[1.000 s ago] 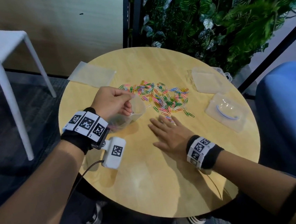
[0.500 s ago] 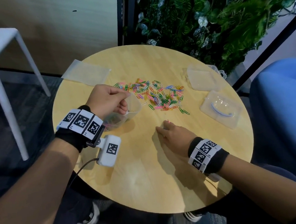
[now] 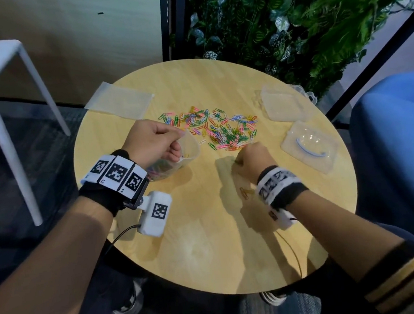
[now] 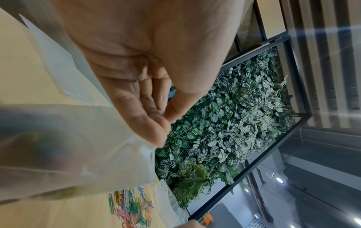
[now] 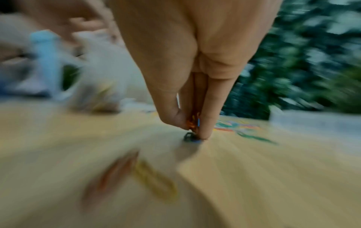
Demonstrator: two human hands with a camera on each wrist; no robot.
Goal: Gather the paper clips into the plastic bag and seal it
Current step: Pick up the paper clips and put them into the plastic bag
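A heap of coloured paper clips [image 3: 219, 130] lies in the middle of the round wooden table [image 3: 209, 245]; the same paper clips [image 4: 131, 208] show low in the left wrist view. My left hand [image 3: 154, 143] pinches the rim of a clear plastic bag [image 3: 176, 159] and holds its mouth open toward the heap; some clips lie inside. The plastic bag [image 4: 68, 146] fills the left wrist view under my left hand [image 4: 162, 120]. My right hand [image 3: 250, 161] pinches a small bunch of clips [image 5: 193, 123] against the table, just below the heap. Two loose clips [image 3: 246, 192] lie by my right wrist.
A flat clear bag [image 3: 119, 100] lies at the table's far left. Two clear plastic cases [image 3: 281, 104] [image 3: 310, 147] sit at the right. A white chair [image 3: 5, 100] stands left, a plant wall [image 3: 288, 17] behind, a blue seat [image 3: 402, 150] right.
My right hand went from lying flat on the table to bunched fingertips pinching clips, dragging some toward me. The left hand and bag stayed in place.
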